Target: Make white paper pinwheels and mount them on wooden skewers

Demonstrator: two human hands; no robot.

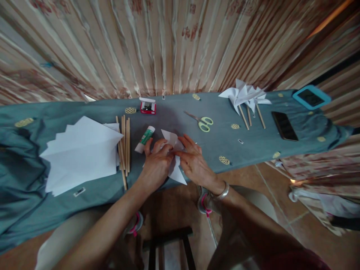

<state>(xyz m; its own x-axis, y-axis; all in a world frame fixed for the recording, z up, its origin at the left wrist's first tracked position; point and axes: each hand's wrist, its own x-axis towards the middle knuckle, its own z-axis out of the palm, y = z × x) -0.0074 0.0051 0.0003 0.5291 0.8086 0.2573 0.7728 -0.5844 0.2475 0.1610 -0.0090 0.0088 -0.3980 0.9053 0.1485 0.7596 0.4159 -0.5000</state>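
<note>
A folded piece of white paper [176, 174] with pointed corners lies at the near edge of the table, between my two hands. My left hand [157, 163] is closed on its left side, fingers bent over the middle. From the right, my right hand [195, 161] grips the same paper, its fingertips meeting the left ones near the centre. My fingers hide the paper's middle. Just beyond my left hand lies a green and white glue stick [146, 138]. Scissors with light green handles [204, 123] rest farther back, to the right.
On the left are a stack of white paper sheets [81, 153] and several wooden sticks [128, 146]. A small red box [147, 106] stands open at the back. Several paper pinwheels [242, 95] on sticks, a dark phone [284, 126] and a blue-framed device [311, 96] lie at right.
</note>
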